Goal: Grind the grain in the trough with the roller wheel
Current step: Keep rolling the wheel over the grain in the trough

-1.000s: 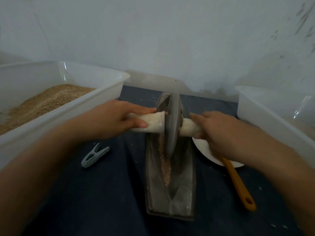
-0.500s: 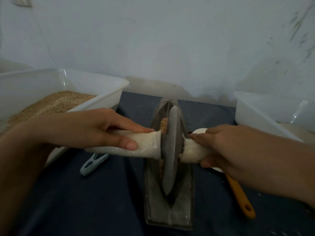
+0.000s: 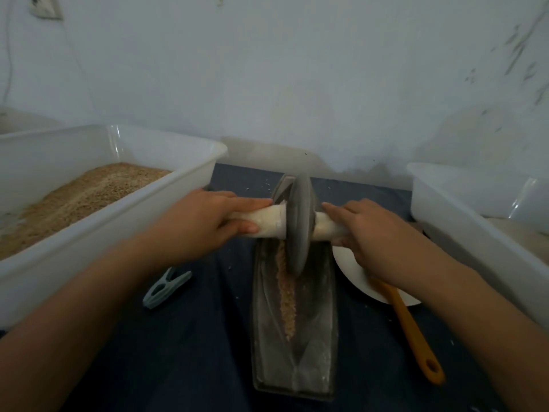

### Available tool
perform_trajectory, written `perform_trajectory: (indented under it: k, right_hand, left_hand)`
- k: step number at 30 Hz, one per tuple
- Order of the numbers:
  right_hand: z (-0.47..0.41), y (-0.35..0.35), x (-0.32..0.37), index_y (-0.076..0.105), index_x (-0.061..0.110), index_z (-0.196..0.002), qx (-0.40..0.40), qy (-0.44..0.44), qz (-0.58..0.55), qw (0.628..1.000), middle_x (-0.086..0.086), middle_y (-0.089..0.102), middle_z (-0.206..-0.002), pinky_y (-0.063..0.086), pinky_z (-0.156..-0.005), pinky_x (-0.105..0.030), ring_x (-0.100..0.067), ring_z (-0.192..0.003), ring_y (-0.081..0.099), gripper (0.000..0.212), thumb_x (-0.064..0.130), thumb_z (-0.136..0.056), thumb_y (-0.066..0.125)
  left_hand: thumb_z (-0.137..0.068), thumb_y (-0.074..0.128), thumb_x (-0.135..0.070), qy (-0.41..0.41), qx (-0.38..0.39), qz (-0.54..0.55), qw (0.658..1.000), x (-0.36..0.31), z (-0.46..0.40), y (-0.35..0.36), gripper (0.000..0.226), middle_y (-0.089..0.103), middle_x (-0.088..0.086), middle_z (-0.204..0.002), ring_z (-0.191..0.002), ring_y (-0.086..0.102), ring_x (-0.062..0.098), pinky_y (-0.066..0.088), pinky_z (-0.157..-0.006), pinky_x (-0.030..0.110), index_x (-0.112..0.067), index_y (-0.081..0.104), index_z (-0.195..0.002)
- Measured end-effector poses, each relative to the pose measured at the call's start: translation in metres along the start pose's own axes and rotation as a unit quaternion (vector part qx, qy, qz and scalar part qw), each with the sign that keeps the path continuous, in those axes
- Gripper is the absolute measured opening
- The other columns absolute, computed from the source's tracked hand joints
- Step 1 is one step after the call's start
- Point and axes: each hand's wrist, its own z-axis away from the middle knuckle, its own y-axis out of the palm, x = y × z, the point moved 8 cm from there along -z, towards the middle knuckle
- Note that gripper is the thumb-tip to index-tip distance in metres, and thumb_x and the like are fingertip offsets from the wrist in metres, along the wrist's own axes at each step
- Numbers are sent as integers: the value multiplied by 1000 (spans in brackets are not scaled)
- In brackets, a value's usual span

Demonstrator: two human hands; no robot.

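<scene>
A long dark metal trough lies on the dark cloth, running away from me. A thin line of crushed grain fills its centre groove. The grey roller wheel stands upright in the far half of the trough, on a white axle handle. My left hand grips the left end of the handle, thumb underneath. My right hand grips the right end. Both hands cover most of the handle ends.
A white tub holding brown grain stands at the left. Another white tub stands at the right. A white plate with an orange-handled utensil lies right of the trough. A grey clothes peg lies left of it.
The wheel has rolled from the near half of the trough to the far half, with both hands pushing it away. The grain line behind the wheel is uncovered again.
</scene>
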Motion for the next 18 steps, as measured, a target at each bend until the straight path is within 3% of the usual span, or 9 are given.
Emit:
perform_trajectory:
  k: [4,7,9,12,14,18]
  right_hand:
    - [25,-22,23,33,32,-138,58,-45,-9,997,5,49,-123,37,-89,-26,-13,-112,44,48,37,-93,50]
    - [44,-35,37,35,36,-134,91,-73,-21,993,8,49,-123,39,-88,-24,-10,-111,47,46,43,-91,48]
    - [47,-37,39,32,36,-136,79,-75,-17,994,9,48,-123,38,-84,-22,-9,-110,47,46,43,-92,47]
    - [32,-26,28,31,33,-137,37,-39,-17,998,5,49,-123,38,-84,-25,-13,-110,47,47,35,-93,50]
    - [14,-13,14,29,30,-140,13,-7,-25,1000,1,50,-122,36,-82,-27,-16,-110,46,51,31,-94,50]
    - [-8,2,-7,15,26,-147,-30,31,-7,999,-2,46,-130,32,-89,-28,-18,-115,40,59,28,-97,45]
  left_hand:
    - [-81,48,-63,26,148,143,978,-7,18,-4,46,65,-18,-116,-105,60,3,44,-97,30,-57,43,-127]
    - [-82,56,-49,66,240,247,937,-18,32,-6,45,59,-25,-123,-114,55,-3,40,-96,12,-54,48,-125]
    - [-83,57,-46,65,255,261,929,-19,35,-7,43,57,-28,-123,-115,53,-6,37,-93,6,-53,49,-125]
    - [-81,50,-55,23,189,194,962,-8,23,-1,43,61,-28,-118,-109,54,-8,39,-95,12,-57,48,-123]
    - [-81,45,-56,-28,106,105,988,3,12,2,43,63,-18,-116,-104,58,2,41,-97,23,-62,39,-123]
    - [-93,46,-38,-19,-53,-50,997,3,-2,2,45,58,-6,-104,-93,55,14,35,-80,24,-45,32,-136]
